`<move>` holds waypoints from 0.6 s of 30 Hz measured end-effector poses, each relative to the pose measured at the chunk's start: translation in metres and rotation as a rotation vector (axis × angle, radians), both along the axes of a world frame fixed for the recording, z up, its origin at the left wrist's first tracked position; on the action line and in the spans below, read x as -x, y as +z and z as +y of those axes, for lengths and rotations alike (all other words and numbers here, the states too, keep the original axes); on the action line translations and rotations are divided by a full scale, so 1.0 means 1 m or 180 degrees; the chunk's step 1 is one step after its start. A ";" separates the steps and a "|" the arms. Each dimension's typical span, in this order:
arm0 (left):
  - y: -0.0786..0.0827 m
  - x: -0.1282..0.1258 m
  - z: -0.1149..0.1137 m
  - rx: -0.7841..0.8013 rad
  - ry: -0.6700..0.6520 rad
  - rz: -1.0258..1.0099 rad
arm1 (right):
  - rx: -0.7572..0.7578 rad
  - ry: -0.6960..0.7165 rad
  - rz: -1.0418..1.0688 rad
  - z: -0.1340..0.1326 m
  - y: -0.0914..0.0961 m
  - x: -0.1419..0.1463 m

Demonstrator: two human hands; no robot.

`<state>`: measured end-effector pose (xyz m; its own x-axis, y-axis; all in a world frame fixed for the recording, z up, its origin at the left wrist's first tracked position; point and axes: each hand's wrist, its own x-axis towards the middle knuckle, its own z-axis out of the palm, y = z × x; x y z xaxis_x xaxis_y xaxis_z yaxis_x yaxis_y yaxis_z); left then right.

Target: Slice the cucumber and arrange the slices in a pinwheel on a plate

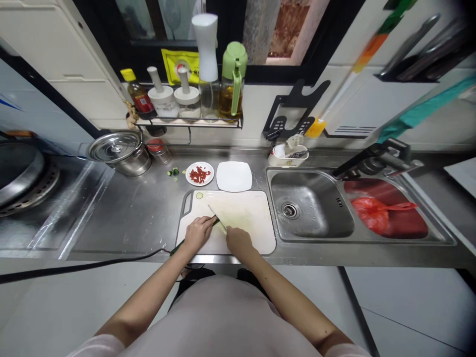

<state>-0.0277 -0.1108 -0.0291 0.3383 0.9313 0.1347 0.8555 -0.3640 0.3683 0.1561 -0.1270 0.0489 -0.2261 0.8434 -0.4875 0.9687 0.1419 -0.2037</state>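
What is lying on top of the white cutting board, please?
One green slice, a knife in the right hand and a long green vegetable under the left hand; the hands hide the cut itself.

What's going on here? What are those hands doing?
A person stands at a steel counter with a white cutting board. The left hand holds down a long green vegetable, probably a cucumber. The right hand grips a knife with its blade against it. One round slice lies at the board's far corner. Behind it sit a small plate of chopped red bits and a square white plate.
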 end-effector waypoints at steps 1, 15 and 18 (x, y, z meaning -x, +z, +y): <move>0.000 0.000 0.000 -0.0004 0.0007 0.0001 | 0.0047 -0.0010 -0.0014 -0.001 0.001 -0.001; 0.006 -0.002 0.000 -0.0016 0.0016 0.0018 | -0.0014 -0.0037 -0.0021 -0.002 -0.004 0.000; 0.006 -0.002 0.000 -0.0012 0.0024 -0.0002 | -0.0025 -0.0007 -0.0034 -0.002 -0.004 -0.001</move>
